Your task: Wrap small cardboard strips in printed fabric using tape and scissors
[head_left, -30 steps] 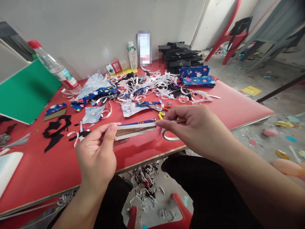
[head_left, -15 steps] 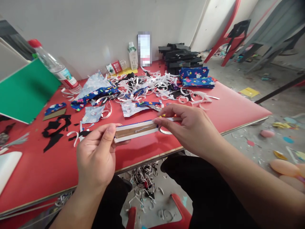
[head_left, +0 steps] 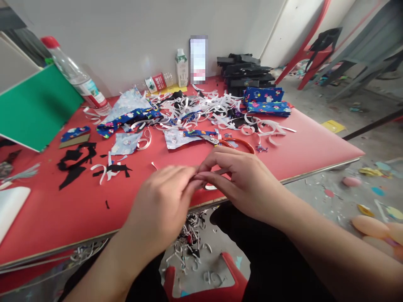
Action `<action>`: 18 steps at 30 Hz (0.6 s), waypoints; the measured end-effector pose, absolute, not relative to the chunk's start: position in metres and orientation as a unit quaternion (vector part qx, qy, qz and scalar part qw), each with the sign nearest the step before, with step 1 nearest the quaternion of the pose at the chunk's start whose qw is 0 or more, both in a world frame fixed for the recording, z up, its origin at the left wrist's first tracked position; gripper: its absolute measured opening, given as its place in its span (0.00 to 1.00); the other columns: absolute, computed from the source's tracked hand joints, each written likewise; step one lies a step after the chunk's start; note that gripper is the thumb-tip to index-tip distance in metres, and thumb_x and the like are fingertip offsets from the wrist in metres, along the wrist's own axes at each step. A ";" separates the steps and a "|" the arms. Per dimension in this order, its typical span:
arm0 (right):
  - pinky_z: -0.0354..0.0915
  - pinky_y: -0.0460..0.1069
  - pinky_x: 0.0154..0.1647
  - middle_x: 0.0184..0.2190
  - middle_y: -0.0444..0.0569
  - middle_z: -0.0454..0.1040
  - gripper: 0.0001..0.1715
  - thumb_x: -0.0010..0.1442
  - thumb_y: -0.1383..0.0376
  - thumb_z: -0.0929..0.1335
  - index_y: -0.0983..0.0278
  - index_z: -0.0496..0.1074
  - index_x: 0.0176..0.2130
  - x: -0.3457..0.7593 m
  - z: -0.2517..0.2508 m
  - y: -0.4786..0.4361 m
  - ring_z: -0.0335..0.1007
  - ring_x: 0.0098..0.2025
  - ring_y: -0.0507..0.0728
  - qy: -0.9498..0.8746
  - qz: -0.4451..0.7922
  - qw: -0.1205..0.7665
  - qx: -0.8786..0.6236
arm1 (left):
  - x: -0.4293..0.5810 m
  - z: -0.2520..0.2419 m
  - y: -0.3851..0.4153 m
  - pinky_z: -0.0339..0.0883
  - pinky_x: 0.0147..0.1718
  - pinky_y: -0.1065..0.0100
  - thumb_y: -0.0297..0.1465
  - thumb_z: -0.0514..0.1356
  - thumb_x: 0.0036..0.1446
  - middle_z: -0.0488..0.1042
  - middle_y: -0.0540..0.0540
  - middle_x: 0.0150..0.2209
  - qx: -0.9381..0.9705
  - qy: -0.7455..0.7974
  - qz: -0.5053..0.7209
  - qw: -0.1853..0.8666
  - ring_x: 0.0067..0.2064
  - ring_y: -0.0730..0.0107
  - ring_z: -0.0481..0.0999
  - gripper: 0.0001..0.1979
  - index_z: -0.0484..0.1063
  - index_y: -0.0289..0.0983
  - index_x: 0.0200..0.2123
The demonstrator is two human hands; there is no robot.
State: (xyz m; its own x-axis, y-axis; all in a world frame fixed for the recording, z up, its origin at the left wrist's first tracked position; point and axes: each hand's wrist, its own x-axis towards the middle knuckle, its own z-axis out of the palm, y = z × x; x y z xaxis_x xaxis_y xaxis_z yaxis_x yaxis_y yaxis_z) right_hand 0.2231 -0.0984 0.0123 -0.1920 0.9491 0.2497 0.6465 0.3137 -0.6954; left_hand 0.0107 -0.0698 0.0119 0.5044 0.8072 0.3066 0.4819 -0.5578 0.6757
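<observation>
My left hand [head_left: 163,201] and my right hand [head_left: 241,180] meet over the front edge of the red table [head_left: 63,218]. Their fingertips pinch together, and what they hold is hidden between the fingers. A small white curl [head_left: 209,187] of strip shows just under my right fingers. Orange-handled scissors [head_left: 241,143] lie on the table right behind my right hand. A blue patterned strip [head_left: 195,134] lies beside the scissors' blades.
A heap of white paper strips [head_left: 195,107] and blue patterned pieces [head_left: 267,100] covers the table's middle and back, with a black stack [head_left: 244,71] behind. Black scraps [head_left: 75,161], a green board [head_left: 34,109] and a bottle [head_left: 75,79] are at left. A red stool [head_left: 204,287] stands below.
The long cardboard strip held stretched between my hands is no longer visible. My left hand has moved right to meet my right hand, and both have closed together.
</observation>
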 end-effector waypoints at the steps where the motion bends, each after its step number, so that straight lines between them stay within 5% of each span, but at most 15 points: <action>1: 0.65 0.50 0.41 0.39 0.49 0.80 0.07 0.72 0.64 0.70 0.63 0.78 0.40 0.223 0.012 -0.099 0.76 0.40 0.55 -0.750 0.217 0.341 -0.523 | 0.015 0.012 -0.072 0.73 0.39 0.65 0.37 0.58 0.73 0.85 0.45 0.40 0.824 0.391 0.276 0.303 0.39 0.61 0.84 0.13 0.83 0.41 0.47; 5: 0.66 0.50 0.41 0.39 0.50 0.82 0.07 0.72 0.69 0.69 0.65 0.80 0.46 0.226 0.010 -0.099 0.75 0.41 0.57 -0.795 0.142 0.331 -0.488 | 0.017 0.013 -0.070 0.71 0.33 0.68 0.37 0.57 0.73 0.85 0.50 0.38 0.782 0.441 0.219 0.382 0.39 0.63 0.84 0.13 0.83 0.44 0.46; 18: 0.61 0.52 0.31 0.34 0.48 0.78 0.05 0.71 0.67 0.70 0.65 0.75 0.40 0.225 0.004 -0.101 0.72 0.34 0.58 -0.841 0.023 0.265 -0.470 | 0.016 0.008 -0.072 0.69 0.34 0.68 0.36 0.56 0.73 0.82 0.49 0.37 0.781 0.421 0.200 0.416 0.38 0.65 0.81 0.13 0.79 0.42 0.39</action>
